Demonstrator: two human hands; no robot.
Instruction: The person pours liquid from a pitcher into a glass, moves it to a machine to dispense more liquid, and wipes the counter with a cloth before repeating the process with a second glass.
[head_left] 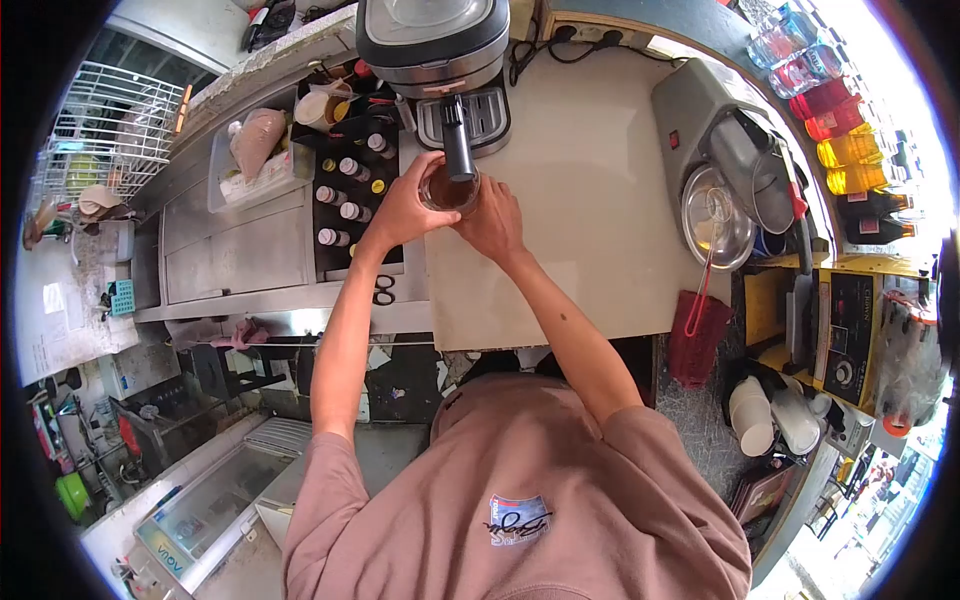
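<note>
Both hands hold a clear round cup (447, 192) with brown contents, just in front of a coffee machine (432, 40). My left hand (403, 207) wraps round the cup's left side, its fingers reaching the far rim. On the right side my right hand (492, 217) presses against the cup with its fingers closed round it. The black handle (457, 140) of the machine's portafilter points toward me and partly covers the cup. Behind the handle is the metal drip tray (490, 118).
Left of the machine stand several small bottles (352, 168) in a black rack, beside a clear plastic bin (222, 180). At the right are a grey appliance (690, 115), a metal bowl (735, 245), a red cloth (697, 340) and stacked cups (750, 415). Black scissors (383, 290) lie near the counter's edge.
</note>
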